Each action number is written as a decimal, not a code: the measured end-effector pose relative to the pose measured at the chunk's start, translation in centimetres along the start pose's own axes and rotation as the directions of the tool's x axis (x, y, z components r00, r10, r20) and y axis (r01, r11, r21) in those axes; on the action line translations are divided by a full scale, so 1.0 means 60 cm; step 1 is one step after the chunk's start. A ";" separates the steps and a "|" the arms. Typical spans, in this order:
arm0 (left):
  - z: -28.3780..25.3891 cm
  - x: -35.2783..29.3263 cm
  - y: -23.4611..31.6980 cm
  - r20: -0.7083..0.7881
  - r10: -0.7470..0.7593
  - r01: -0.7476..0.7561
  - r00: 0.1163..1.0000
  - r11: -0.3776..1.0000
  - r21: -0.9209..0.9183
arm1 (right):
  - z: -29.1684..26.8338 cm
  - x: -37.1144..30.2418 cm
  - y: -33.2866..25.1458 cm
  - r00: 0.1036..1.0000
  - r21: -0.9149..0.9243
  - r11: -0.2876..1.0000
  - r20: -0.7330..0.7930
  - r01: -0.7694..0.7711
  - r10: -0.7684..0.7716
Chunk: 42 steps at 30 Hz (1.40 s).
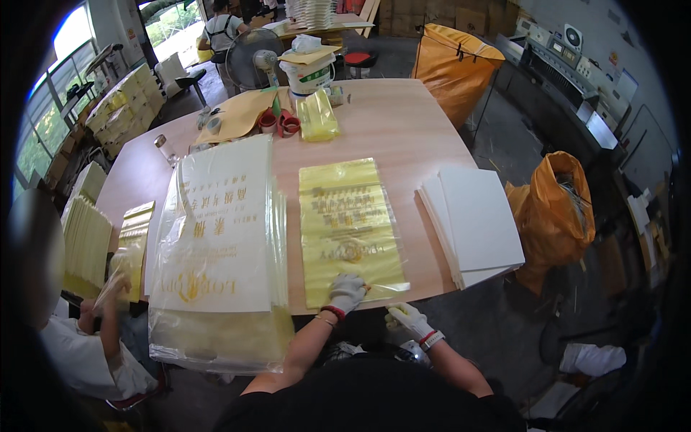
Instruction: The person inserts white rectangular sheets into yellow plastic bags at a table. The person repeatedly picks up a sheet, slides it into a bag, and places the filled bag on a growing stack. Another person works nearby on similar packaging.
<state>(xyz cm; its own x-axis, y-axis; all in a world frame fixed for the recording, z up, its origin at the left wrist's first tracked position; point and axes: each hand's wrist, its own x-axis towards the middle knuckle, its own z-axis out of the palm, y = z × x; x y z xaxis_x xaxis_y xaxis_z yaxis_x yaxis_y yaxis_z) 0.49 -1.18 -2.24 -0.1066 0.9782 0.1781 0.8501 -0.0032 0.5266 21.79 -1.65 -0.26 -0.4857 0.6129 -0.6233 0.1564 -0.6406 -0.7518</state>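
My left hand (348,292), in a white knitted glove, rests palm down on the near end of a pile of yellow translucent plastic bags (351,194). Its thumb stands out to the right. Just off the table's front edge, my right hand (408,320), gloved too, is loosely curled with thumb and fingers apart and nothing visible in it. Left of the bags lies a tall stack of white printed sheets in clear plastic sleeves (216,237), its near end hanging over the edge. On the right sits a stack of plain white boards (479,219).
At the table's far side are red-handled scissors or tape (289,124), a folded yellow bag (317,117) and a white bucket (308,76). Orange sacks (551,209) stand on the floor at right. A co-worker (97,345) sits at left, handling a gold-yellow bag (134,230).
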 end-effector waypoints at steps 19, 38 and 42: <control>-0.184 0.133 0.093 0.114 -0.210 0.201 0.971 0.461 -0.864 | 0.092 0.216 -0.134 0.489 -0.781 0.137 0.234 0.610 -0.840; -0.170 -0.024 0.215 -0.392 0.286 -0.458 0.874 0.754 -0.471 | -0.354 -0.005 -0.173 0.317 -0.861 0.366 -0.258 0.354 -0.913; -0.077 -0.002 0.276 0.424 0.153 0.274 0.892 0.562 -0.780 | -0.276 -0.060 -0.225 0.224 -0.959 0.282 -0.275 -0.001 -0.935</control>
<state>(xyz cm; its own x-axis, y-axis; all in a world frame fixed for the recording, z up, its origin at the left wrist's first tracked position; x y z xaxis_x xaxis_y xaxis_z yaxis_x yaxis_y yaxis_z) 12.20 -2.33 10.28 0.2542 0.9605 -0.1130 0.0466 0.1046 0.9934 35.65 12.44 8.58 -0.0185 0.8637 0.5036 0.8698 0.2623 -0.4179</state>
